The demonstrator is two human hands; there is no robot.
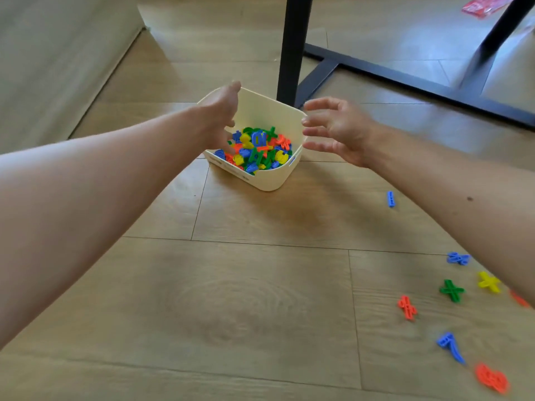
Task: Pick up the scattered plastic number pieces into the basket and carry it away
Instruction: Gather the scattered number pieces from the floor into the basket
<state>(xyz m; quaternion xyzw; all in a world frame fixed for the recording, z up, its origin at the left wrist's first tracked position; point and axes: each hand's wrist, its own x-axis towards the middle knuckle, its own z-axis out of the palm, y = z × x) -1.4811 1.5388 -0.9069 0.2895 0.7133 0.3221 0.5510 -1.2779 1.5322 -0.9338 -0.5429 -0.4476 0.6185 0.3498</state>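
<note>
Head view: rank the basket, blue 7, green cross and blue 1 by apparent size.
1. basket
2. blue 7, nearer the camera, so barely ahead
3. green cross
4. blue 1, farther off; true size unsure

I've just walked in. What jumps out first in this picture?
A cream basket on the wooden floor, heaped with bright plastic number pieces, sits mid-frame. Two bare arms reach toward it: the left hand at its left rim, the right hand open beside its right rim. More pieces lie scattered at lower right, among them a green cross and a yellow cross.
</note>
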